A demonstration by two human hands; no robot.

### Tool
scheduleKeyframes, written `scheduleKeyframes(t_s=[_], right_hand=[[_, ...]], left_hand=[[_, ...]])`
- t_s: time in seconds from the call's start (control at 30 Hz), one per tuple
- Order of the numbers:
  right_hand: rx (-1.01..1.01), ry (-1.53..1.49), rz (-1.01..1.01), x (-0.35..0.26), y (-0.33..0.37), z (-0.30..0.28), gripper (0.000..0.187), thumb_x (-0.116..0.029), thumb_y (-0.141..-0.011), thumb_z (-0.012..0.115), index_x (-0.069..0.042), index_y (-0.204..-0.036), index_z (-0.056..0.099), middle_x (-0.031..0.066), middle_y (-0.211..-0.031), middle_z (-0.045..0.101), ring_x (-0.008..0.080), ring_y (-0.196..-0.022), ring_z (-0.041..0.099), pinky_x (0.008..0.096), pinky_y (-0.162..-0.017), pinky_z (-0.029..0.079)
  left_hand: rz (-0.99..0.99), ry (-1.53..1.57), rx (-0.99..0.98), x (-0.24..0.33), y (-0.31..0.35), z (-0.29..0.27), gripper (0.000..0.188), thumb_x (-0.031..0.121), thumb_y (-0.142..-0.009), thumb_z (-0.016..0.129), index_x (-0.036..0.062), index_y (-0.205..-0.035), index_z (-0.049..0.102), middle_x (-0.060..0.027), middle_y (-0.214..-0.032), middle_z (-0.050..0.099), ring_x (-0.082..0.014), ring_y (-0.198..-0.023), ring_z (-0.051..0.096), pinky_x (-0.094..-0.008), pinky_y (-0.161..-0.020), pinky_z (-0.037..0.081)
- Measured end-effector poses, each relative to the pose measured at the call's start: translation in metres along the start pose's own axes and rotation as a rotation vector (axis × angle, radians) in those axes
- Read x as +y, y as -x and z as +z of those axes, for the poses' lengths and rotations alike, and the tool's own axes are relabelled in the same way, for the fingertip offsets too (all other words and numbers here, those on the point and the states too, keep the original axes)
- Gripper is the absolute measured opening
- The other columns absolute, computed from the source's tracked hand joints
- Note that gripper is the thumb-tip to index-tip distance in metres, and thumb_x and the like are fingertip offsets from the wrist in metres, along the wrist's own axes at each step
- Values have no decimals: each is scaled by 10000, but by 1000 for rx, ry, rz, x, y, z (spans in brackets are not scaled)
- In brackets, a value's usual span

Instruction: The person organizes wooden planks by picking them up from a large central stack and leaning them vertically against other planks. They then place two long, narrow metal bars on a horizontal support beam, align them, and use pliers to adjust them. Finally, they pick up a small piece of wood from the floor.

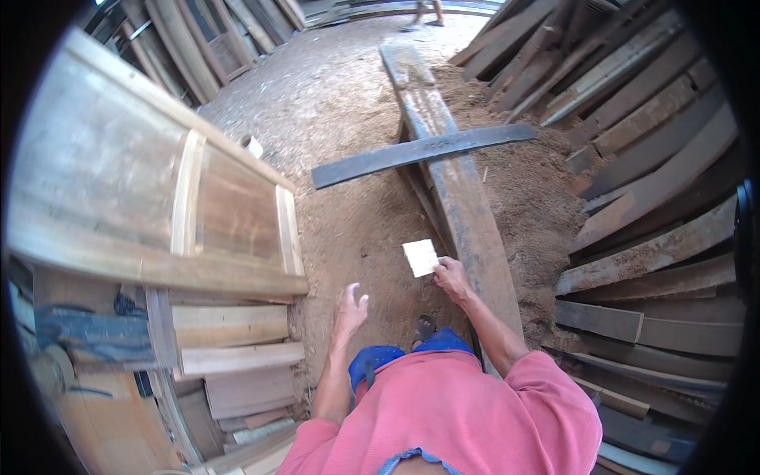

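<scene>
Right hand [451, 279] holds a small pale rectangular sheet [420, 257], which looks like sandpaper or paper, though its kind cannot be confirmed. The grip is a pinch: fingers closed on the sheet's lower right edge, with the sheet projecting up and to the left of the hand. The sheet is held in the air above the sawdust-covered floor [348, 222], just beside the left edge of a long grey plank [463, 206].

Left hand [350, 307] is empty. Its grip is loosely spread, fingers apart and slightly curled, touching nothing. It hangs over the floor, near the stacked boards [229, 348] on the person's left.

The long plank runs from near the person's feet away toward the far end of the yard. A dark, narrower board [419, 150] lies crosswise on top of it. A large framed wooden panel [158, 198] stands on the left. Weathered planks [649, 158] lean in a stack on the right. A sandalled foot [426, 326] shows below the right hand.
</scene>
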State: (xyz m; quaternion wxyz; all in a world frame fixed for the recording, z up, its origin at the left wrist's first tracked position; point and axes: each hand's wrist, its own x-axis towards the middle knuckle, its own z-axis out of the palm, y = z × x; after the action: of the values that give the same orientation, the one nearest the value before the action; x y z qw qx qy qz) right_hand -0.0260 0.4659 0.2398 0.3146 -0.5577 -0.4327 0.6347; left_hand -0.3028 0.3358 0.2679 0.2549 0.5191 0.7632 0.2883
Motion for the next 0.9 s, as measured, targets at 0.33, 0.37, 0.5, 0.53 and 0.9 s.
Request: scheduleKeyframes(t_s=[0.33,0.37,0.5,0.53,0.9], right_hand=[[439,-44,72,-23,-104,-102,241,-103,-913,557,16,-1082,680,-7,-737,605,48,-580,506,245,-499,398],[452,-59,54,-27,-116,-116,250,-101,-909,558,17,-1092,680,-10,-735,606,48,-590,513,242,-511,405],[668,144,-118,-7,-167,-149,261,-97,-891,564,18,-1097,677,-21,-725,600,53,-615,525,241,-539,416],[728,186,-147,-4,-180,-161,247,-90,-876,570,17,-1077,664,-15,-727,602,66,-615,529,249,-548,425],[728,269,-41,-50,-269,-169,193,-104,-892,597,15,-1030,659,52,-792,666,121,-679,597,305,-644,487]], left_hand=[[401,-301,-153,99,-214,72,756,315,-800,749,38,-1421,418,-237,-1410,462,-398,-1316,430,-515,-1105,317],[407,-305,-163,107,-238,84,756,315,-800,749,38,-1421,418,-237,-1410,462,-398,-1316,430,-515,-1105,317],[514,-351,-266,144,-338,128,930,345,-769,784,43,-1499,293,-279,-1492,338,-443,-1380,318,-569,-1137,236],[567,-364,-233,157,-365,142,965,363,-748,798,45,-1503,287,-271,-1491,342,-436,-1383,319,-569,-1135,237],[438,-602,-335,203,-489,221,1164,401,-636,888,62,-1531,224,-216,-1496,341,-415,-1298,372,-586,-1073,274]])
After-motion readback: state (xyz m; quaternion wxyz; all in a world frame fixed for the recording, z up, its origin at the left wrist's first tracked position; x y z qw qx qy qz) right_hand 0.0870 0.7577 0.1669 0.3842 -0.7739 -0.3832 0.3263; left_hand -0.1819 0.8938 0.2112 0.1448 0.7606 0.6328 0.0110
